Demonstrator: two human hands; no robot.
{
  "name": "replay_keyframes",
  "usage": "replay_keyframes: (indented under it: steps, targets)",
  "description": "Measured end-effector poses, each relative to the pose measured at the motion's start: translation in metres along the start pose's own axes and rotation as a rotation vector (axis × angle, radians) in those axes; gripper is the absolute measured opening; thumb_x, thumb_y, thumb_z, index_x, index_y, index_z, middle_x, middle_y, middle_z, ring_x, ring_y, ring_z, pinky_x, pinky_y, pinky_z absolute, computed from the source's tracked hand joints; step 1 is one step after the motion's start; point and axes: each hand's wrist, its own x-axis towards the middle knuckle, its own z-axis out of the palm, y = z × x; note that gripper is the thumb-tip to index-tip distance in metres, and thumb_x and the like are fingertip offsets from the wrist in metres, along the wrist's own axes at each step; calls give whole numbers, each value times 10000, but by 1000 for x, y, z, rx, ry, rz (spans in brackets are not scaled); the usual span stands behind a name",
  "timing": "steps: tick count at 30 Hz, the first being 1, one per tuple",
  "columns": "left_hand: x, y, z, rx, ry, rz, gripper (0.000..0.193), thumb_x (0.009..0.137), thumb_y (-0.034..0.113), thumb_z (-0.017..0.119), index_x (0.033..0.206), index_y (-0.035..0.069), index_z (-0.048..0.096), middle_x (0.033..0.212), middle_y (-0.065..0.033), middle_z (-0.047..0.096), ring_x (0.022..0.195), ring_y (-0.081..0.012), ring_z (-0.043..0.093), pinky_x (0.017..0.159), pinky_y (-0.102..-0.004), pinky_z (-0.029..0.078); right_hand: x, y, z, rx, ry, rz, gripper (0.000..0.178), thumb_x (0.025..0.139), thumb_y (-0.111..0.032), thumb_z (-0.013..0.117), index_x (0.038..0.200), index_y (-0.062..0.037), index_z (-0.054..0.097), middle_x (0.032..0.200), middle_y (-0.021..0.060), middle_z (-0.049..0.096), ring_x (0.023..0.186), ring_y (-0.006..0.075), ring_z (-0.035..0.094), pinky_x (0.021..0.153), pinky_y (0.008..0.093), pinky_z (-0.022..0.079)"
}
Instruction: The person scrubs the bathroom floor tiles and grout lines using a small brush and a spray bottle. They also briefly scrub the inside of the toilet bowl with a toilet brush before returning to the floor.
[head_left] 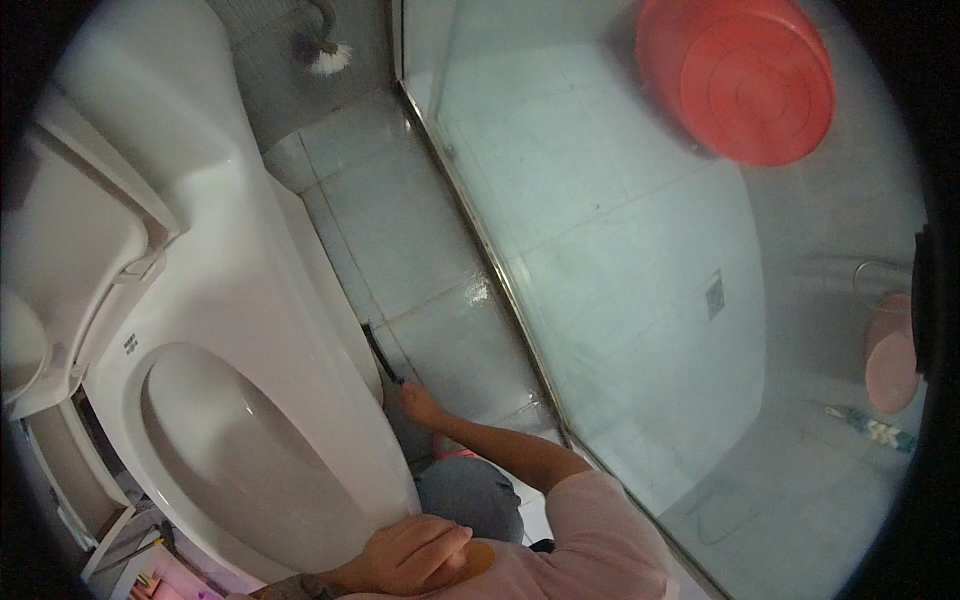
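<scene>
My right hand [422,408] is closed around the end of a slim black tool [381,352], low over the floor. The tool's far end meets the foot of the white toilet [300,300], where it joins the tiles; whether that end has bristles is too small to tell. Beside the toilet's front rim, my left hand [415,553] is held close to my pink shirt. Its fingers are curled and pressed together over a rounded orange-tan patch [477,563] that I cannot identify. The toilet bowl is uncovered, with its lid [80,200] raised on the left.
A glass shower panel with a metal bottom rail [490,250] runs along the right. Beyond it are a red basin [755,90], a floor drain [715,294] and a pink basin [890,360]. A white-bristled toilet brush [328,58] hangs at the far wall. Wet grey tiles [400,230] lie between.
</scene>
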Motion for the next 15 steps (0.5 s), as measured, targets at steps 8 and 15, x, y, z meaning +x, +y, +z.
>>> replay_keyframes:
  steps: [8, 15]
  targets:
    - [-24, -19, -2, -90, -169, -7, 349, 704, 99, 668, 1006, 32, 507, 769, -104, 590, 664, -237, 595, 555, -356, 479, 27, -43, 4, 378, 316, 34, 476, 927, -341, 224, 817, 37, 491, 818, 237, 536, 777, 387, 502, 738, 434, 376]
    - [-26, -31, 2, -221, -383, 8, 393, 696, 74, 664, 1043, 25, 485, 805, -135, 592, 678, -282, 593, 559, -374, 477, 216, -41, -115, 233, 251, -141, 469, 931, -320, 257, 804, 68, 487, 793, 230, 542, 709, 296, 540, 632, 414, 440]
